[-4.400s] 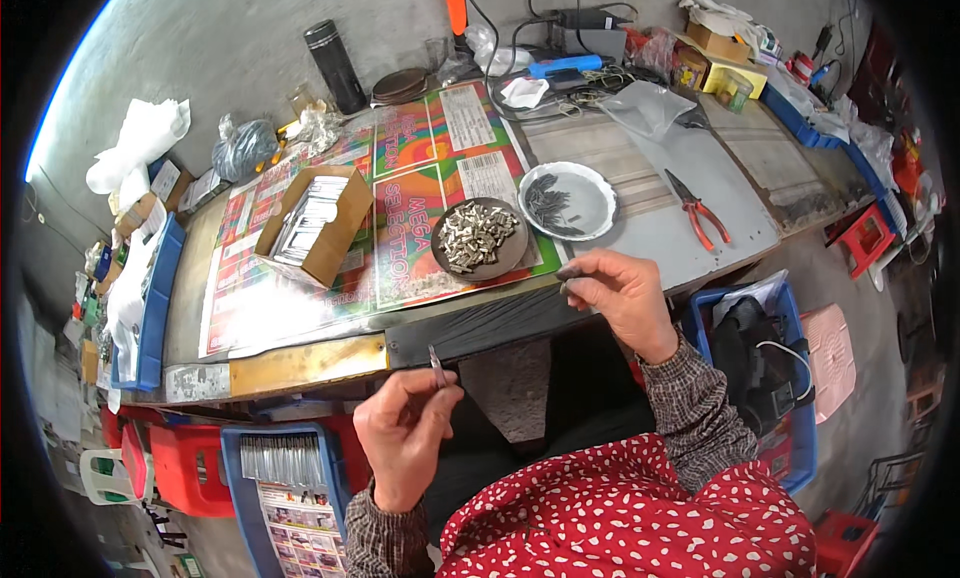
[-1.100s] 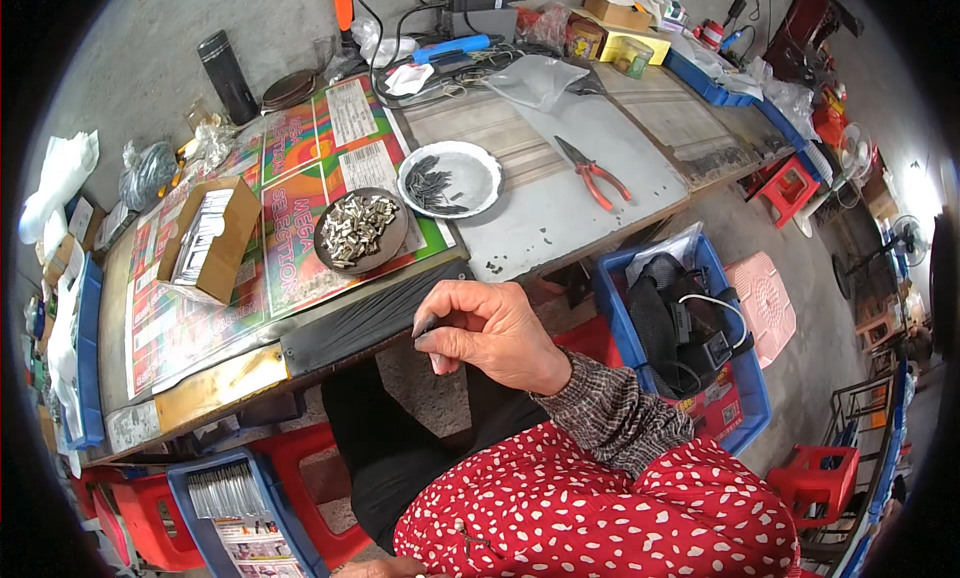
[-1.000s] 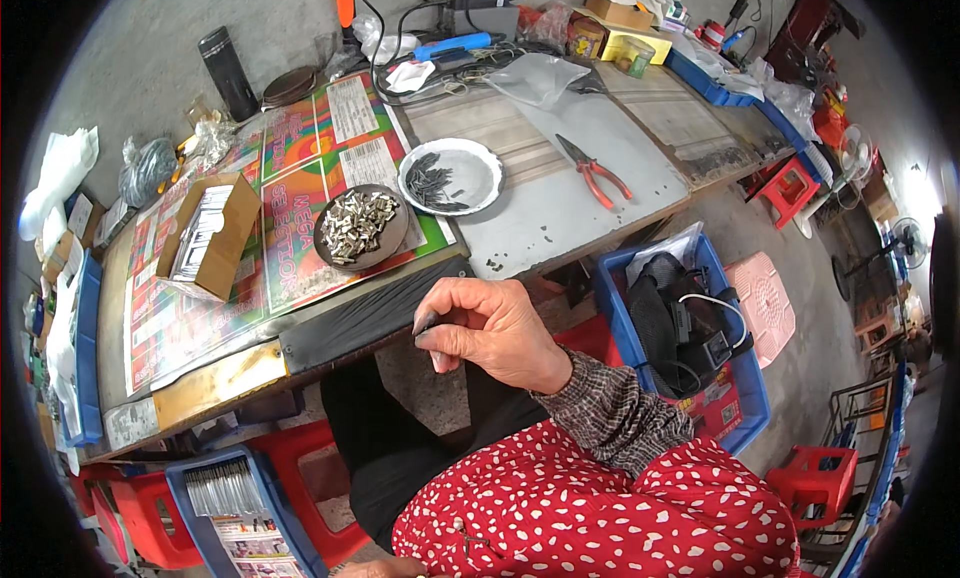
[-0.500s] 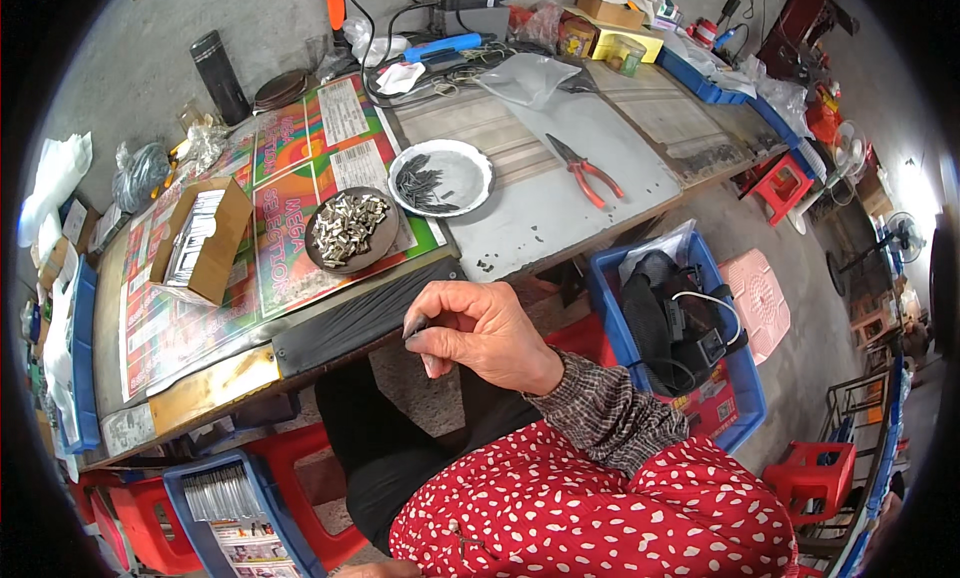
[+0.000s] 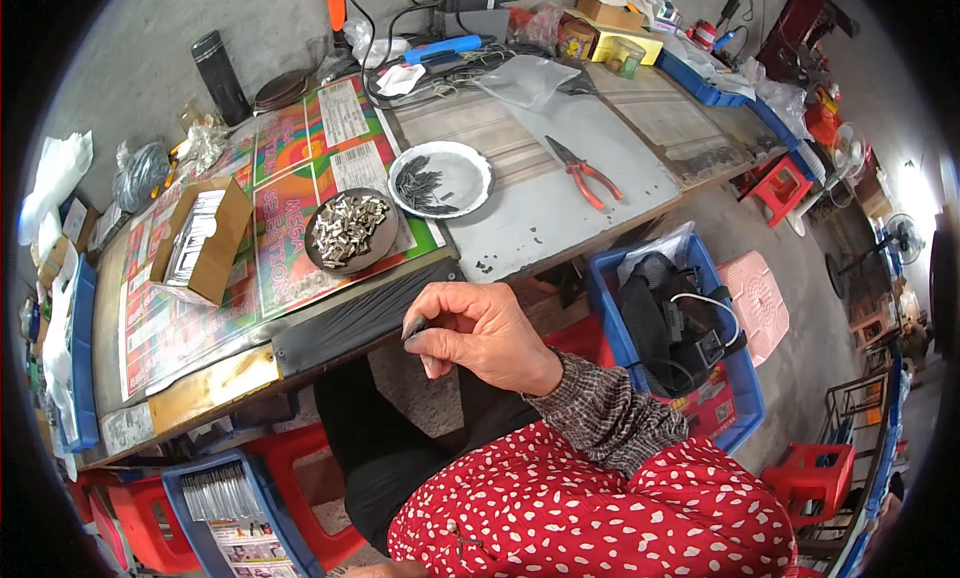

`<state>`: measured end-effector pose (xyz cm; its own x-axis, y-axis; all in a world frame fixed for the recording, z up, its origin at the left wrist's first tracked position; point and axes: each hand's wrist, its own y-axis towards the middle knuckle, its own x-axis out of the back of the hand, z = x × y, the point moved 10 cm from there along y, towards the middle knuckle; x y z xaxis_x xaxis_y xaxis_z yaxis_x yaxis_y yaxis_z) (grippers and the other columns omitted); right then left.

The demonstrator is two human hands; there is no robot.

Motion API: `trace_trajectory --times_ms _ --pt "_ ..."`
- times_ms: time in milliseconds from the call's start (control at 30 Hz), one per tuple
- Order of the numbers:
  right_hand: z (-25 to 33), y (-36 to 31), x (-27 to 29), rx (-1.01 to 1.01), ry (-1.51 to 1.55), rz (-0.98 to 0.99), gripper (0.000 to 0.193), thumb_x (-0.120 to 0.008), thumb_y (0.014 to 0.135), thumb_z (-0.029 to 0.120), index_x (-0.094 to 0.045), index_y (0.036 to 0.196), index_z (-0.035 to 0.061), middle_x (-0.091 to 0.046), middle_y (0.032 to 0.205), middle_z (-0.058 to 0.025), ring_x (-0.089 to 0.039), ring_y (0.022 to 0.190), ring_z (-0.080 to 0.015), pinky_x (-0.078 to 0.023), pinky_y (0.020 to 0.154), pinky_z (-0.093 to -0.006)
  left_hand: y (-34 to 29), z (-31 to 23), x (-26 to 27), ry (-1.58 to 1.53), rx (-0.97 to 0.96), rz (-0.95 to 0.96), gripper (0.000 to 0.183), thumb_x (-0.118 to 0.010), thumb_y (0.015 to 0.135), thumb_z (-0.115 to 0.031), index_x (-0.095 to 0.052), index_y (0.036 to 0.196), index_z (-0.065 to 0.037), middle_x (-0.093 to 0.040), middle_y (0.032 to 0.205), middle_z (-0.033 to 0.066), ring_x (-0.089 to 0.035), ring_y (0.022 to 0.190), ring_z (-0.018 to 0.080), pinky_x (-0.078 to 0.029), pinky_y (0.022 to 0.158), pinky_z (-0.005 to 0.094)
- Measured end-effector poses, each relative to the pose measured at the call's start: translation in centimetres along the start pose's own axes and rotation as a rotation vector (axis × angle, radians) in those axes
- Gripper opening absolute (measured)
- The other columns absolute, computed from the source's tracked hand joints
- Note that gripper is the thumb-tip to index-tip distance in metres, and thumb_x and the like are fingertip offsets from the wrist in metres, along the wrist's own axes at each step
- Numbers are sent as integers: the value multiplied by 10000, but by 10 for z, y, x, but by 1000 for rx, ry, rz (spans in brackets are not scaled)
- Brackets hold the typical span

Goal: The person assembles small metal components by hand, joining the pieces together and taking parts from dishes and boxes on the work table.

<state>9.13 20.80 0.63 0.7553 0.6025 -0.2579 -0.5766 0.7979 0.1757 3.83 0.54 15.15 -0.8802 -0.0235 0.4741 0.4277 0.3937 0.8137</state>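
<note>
My right hand (image 5: 482, 336) hovers in front of the table's near edge, above my lap. Its thumb and forefinger are pinched together, with a dark spot between the tips too small to make out. Only a sliver of my left hand (image 5: 385, 570) shows at the lower edge, by the red spotted apron (image 5: 590, 508); its fingers are hidden. Beyond the right hand, a round dark dish (image 5: 378, 250) holds many small metal pieces. A white plate (image 5: 470, 198) beside it carries short black strips. Red-handled pliers (image 5: 592, 181) lie on the grey sheet to the right.
An open cardboard box (image 5: 232, 233) stands on the left of the table, below a black flask (image 5: 220, 78). Under the table's right side, a blue crate (image 5: 745, 413) holds a black bag. Another blue crate (image 5: 180, 508) with thin metal rods sits at lower left. Red stools (image 5: 810, 483) stand around.
</note>
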Motion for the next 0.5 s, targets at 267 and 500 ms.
trace_trajectory --times_ms 267,500 --pt "-3 -1 -4 -55 33 34 68 -609 833 -10 -574 891 -3 -557 711 -3 -563 598 -56 -471 535 -185 -4 -3 5 95 45 -156 216 -648 718 8 -553 869 129 -567 662 175 -544 457 221 -456 398 308" --pt "0 -1 -1 -34 7 24 68 -611 832 -8 -576 889 2 -556 707 -3 -566 600 -57 -468 529 -184 -5 -1 5 111 89 -162 243 -661 664 54 -553 873 115 -564 669 169 -537 451 214 -456 398 308"
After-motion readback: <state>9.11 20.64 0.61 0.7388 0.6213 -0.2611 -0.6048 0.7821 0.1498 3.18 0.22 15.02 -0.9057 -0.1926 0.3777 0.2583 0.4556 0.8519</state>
